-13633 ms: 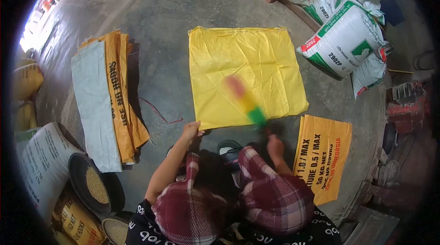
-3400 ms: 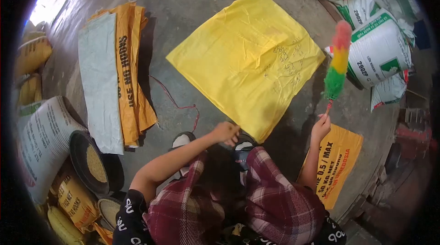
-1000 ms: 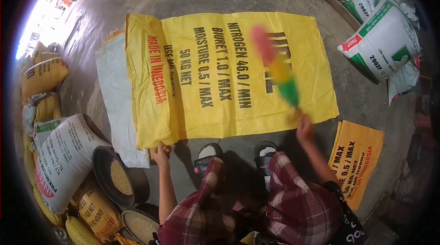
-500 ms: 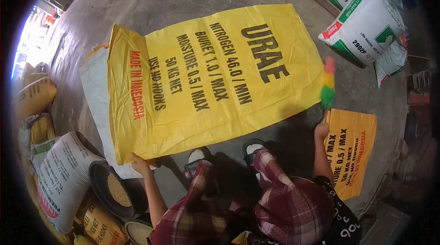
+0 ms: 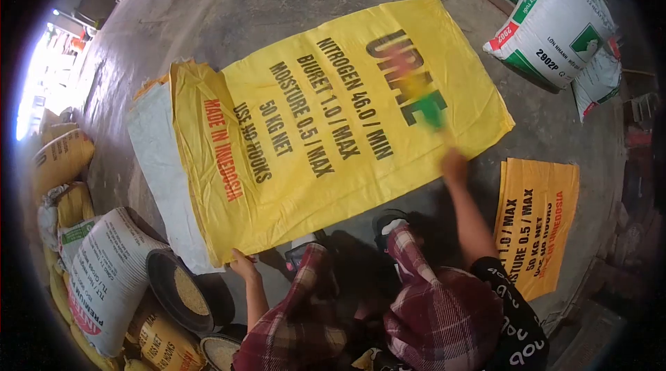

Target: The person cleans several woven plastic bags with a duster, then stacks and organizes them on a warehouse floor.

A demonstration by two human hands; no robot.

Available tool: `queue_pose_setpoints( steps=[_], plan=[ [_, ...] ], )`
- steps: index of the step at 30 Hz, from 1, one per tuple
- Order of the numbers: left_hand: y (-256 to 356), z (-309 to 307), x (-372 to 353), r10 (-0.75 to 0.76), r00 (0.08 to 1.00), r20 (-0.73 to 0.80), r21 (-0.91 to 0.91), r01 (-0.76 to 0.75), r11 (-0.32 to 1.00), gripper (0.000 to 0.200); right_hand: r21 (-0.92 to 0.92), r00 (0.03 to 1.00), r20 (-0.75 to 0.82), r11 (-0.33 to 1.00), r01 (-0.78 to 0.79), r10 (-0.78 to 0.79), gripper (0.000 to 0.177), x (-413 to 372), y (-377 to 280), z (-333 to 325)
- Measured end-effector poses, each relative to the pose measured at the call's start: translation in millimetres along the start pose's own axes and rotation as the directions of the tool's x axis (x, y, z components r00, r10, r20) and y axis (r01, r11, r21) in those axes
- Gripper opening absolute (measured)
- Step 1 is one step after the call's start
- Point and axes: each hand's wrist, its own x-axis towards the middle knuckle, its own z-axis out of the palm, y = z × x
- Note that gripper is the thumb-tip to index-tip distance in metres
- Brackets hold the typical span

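A large yellow sack printed URAE lies flat across the floor, its open end at the left over a white sack. My left hand is closed on the yellow sack's near left corner. In my right hand is the handle of a duster with red, yellow and green bristles, blurred by motion. The bristles overlap the letters of URAE in this view.
On the right lies a folded orange-yellow sack. Full white-and-green sacks stand at the back right. Beside my left leg are a black basin of grain, a full white sack and several yellow sacks.
My right hand has swung left with the duster, from beside the sack's right edge to over the lettering. The yellow sack and my left hand have shifted slightly right and down in view.
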Motion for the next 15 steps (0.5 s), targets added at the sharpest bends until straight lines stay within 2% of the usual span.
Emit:
queue_pose_setpoints(
  steps=[1, 2, 4, 5, 7, 9, 10, 11, 12, 13, 14, 15],
  plan=[
    [-1.4, -1.3, -1.4, -0.034, 0.999, -0.015, -0.009, 0.034, 0.999, 0.037, 0.052, 0.973, -0.056, 0.974, -0.222, 0.225, 0.017, 16.2, 20.9, -11.7],
    [-0.3, -2.6, -3.5, -0.03, 0.999, -0.017, -0.006, 0.03, 1.0, 0.037, -0.013, 0.937, -0.058, 0.938, -0.347, 0.346, 0.019, 26.4, 65.2, 1.4],
    [3.5, 1.5, -6.9, -0.085, 0.996, 0.009, -0.018, 0.085, 0.996, 0.037, -0.043, 0.787, -0.062, 0.787, -0.616, 0.613, 0.021, 64.6, 90.8, -20.9],
    [5.1, 3.3, -8.0, -0.086, 0.996, 0.011, -0.02, 0.086, 0.996, 0.037, -0.044, 0.787, -0.066, 0.786, -0.616, 0.613, 0.021, 74.4, 88.2, -31.7],
    [7.4, 2.3, -6.4, -0.081, 0.995, 0.051, -0.085, 0.085, 0.993, 0.037, 0.029, 0.853, -0.064, 0.855, -0.518, 0.519, 0.021, 83.1, 68.5, -46.2],
    [5.6, 2.3, -5.8, -0.072, 0.994, 0.083, -0.081, 0.079, 0.994, 0.037, 0.176, 0.919, -0.11, 0.918, -0.356, 0.377, 0.026, 76.2, 23.9, -28.4],
    [4.4, 2.2, -6.4, -0.056, 0.992, 0.111, -0.065, 0.063, 0.996, 0.037, 0.274, 0.975, -0.206, 0.961, -0.021, 0.08, 0.02, 66.5, 3.5, -11.0],
    [3.8, 2.0, -7.4, -0.058, 0.992, 0.11, -0.065, 0.066, 0.996, 0.037, 0.178, 0.958, -0.198, 0.954, 0.242, -0.206, 0.012, 55.3, -41.4, -28.5],
    [4.4, 0.8, -8.4, -0.062, 0.99, 0.124, -0.051, 0.068, 0.996, 0.037, 0.154, 0.91, -0.158, 0.901, 0.406, -0.383, 0.011, 54.6, -49.6, 10.7],
    [2.9, -1.0, -9.9, -0.067, 0.988, 0.136, -0.034, 0.072, 0.997, 0.037, 0.194, 0.9, 0.038, 0.887, 0.419, -0.434, 0.01, 57.2, -86.3, -2.5],
    [0.7, -1.8, -9.6, -0.065, 0.989, 0.132, -0.029, 0.07, 0.997, 0.037, 0.239, 0.849, 0.227, 0.872, 0.427, -0.477, 0.011, 65.0, -118.8, -19.3],
    [-2.4, -4.1, -6.7, -0.119, 0.987, 0.107, -0.085, 0.128, 0.988, 0.036, 0.192, 0.787, 0.217, 0.816, 0.545, -0.577, 0.011, 79.2, -121.2, -5.9]
  ],
)
